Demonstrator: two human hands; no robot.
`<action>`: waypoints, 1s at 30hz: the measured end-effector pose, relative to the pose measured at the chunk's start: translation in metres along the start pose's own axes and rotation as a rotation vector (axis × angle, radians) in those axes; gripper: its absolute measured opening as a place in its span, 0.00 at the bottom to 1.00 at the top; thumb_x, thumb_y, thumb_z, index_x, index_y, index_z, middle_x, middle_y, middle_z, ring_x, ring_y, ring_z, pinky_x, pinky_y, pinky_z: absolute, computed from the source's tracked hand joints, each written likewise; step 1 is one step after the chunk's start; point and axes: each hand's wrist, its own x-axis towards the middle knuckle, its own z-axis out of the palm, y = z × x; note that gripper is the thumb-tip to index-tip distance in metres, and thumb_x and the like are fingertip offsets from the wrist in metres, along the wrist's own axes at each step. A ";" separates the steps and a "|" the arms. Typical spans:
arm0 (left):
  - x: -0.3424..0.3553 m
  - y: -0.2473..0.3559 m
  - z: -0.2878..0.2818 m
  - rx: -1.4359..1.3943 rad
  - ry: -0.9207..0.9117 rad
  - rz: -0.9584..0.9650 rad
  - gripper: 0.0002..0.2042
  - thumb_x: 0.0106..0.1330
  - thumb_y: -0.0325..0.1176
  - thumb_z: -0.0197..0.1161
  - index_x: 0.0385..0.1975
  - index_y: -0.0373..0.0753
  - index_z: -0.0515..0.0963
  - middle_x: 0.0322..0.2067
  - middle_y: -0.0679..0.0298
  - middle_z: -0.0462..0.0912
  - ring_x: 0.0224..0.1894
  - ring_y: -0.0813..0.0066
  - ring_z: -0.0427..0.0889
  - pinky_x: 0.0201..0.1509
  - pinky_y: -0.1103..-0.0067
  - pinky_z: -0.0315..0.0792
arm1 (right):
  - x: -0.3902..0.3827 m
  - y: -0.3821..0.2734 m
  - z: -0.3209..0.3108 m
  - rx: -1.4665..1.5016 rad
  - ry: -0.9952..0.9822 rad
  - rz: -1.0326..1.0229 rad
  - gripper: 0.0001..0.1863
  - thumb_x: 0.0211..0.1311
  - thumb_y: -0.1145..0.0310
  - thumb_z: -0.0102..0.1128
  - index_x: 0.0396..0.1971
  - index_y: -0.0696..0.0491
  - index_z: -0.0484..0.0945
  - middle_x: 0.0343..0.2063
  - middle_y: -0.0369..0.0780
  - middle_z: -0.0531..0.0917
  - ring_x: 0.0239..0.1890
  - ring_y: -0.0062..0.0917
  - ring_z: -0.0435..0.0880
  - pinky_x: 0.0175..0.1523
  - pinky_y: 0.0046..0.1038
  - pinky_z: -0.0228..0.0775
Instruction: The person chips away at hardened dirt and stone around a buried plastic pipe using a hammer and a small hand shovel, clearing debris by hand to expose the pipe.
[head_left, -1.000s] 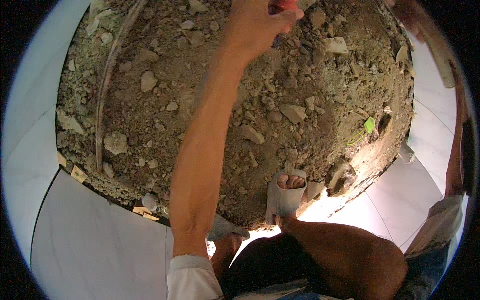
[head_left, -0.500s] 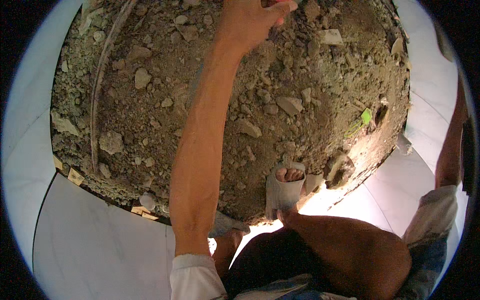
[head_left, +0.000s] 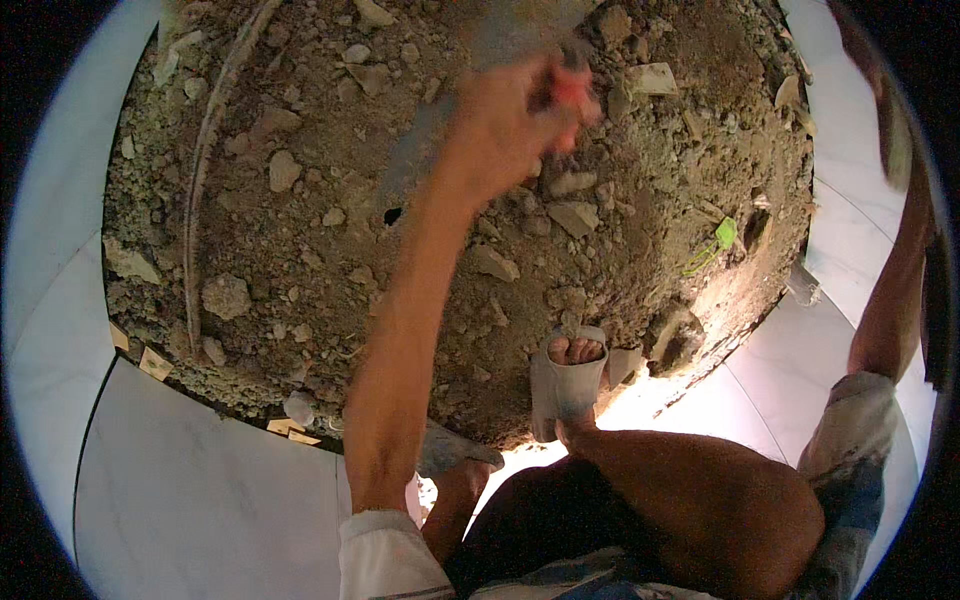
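The red item (head_left: 572,90) is held over the dirt (head_left: 750,140), between its left and right edges, well in from the near edge. The left hand (head_left: 512,130) has fingers curled around it; blur hides its full shape. Judged stiff, fairly light and not fragile, possibly slippery if dusty; best taken in a full-hand hold at the red part. Stones (head_left: 574,219) lie nearby. A green piece (head_left: 726,232) lies near the right edge, beyond which is the right arm (head_left: 888,320); its finger state cannot be told. Tiles (head_left: 220,480) border the dirt.

Head-worn fisheye looks steeply down at rubble (head_left: 480,335), seemingly close.
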 end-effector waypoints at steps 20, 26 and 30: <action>-0.068 0.049 0.016 -0.343 0.320 -0.242 0.12 0.70 0.26 0.70 0.48 0.35 0.75 0.48 0.61 0.84 0.50 0.71 0.85 0.58 0.73 0.80 | -0.132 0.097 0.038 0.397 0.065 0.636 0.34 0.70 0.46 0.67 0.66 0.56 0.75 0.17 0.26 0.68 0.13 0.08 0.62 0.15 0.16 0.50; -0.047 0.041 -0.009 -0.174 0.443 0.020 0.10 0.73 0.26 0.66 0.48 0.34 0.75 0.48 0.59 0.85 0.48 0.71 0.85 0.55 0.73 0.80 | -0.129 0.075 0.037 0.465 0.073 0.592 0.34 0.70 0.49 0.68 0.66 0.57 0.74 0.18 0.25 0.68 0.14 0.08 0.61 0.16 0.16 0.48; -0.091 0.040 0.021 -0.209 0.299 -0.166 0.10 0.77 0.29 0.62 0.52 0.33 0.75 0.48 0.58 0.85 0.44 0.73 0.85 0.51 0.74 0.79 | -0.138 0.090 0.051 0.412 0.087 0.453 0.31 0.72 0.54 0.67 0.67 0.55 0.73 0.22 0.29 0.74 0.18 0.13 0.69 0.20 0.20 0.59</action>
